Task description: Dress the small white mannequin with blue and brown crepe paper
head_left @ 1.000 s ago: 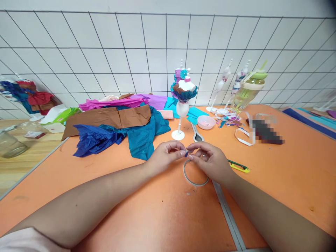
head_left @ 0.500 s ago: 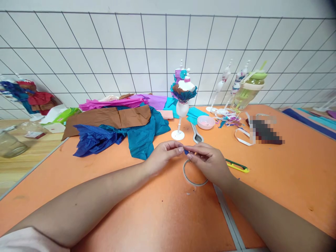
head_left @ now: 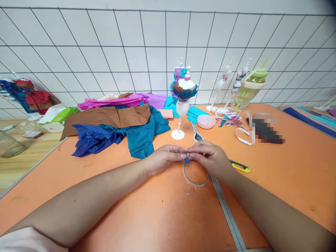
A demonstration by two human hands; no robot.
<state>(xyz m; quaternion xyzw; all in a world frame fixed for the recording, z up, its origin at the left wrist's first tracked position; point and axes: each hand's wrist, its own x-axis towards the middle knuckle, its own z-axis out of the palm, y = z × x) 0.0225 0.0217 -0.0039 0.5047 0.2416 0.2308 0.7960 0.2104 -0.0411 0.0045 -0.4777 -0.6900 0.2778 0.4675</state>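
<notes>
Between my fingertips is a small piece of blue crepe paper (head_left: 187, 160), gathered at the top and flaring out below. My left hand (head_left: 168, 158) pinches it from the left, thumb and forefinger together. From the other side, my right hand (head_left: 210, 157) pinches at the same spot, its fingers nearly touching the left ones. Just beneath them a grey ring-shaped roll of tape (head_left: 196, 184) lies on the orange table (head_left: 147, 213). Behind the hands stands a small white mannequin (head_left: 182, 109) on a round base, wearing a ruffled brown and teal paper collar.
Crumpled blue paper (head_left: 97, 141), teal paper (head_left: 141, 140) and brown paper (head_left: 105, 117) spread at the left. Scissors with a yellow-green handle (head_left: 240, 166) lie by my right wrist. A pink bowl (head_left: 206, 121), more mannequins (head_left: 223, 82) and a drink bottle (head_left: 249, 91) stand farther back.
Both hands have lowered slightly and stay together. More of the blue paper piece shows now, hanging below the fingertips.
</notes>
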